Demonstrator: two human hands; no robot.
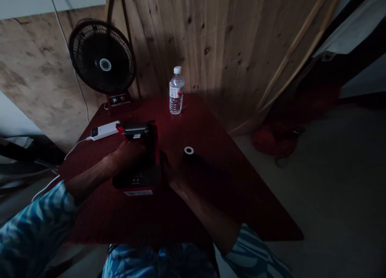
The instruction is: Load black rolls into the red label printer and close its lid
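A dim, plain room, whether home or small shop unclear: beyond the left hand's fingers (141, 150) rises a knotty plank wall (229, 41), with a table fan (105, 65) farther off to their left and a dark red tabletop (208, 125) beneath.

Left hand (132, 152) over this opened-up red-black machine (140, 173), right hand (173, 169) alongside, white roll (185, 150) at the machine's 3 o'clock, fan (104, 63) at 11.

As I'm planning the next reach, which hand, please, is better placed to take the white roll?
Probably the right hand: it is nearer the white roll, while the left hand is over the red-and-black device.
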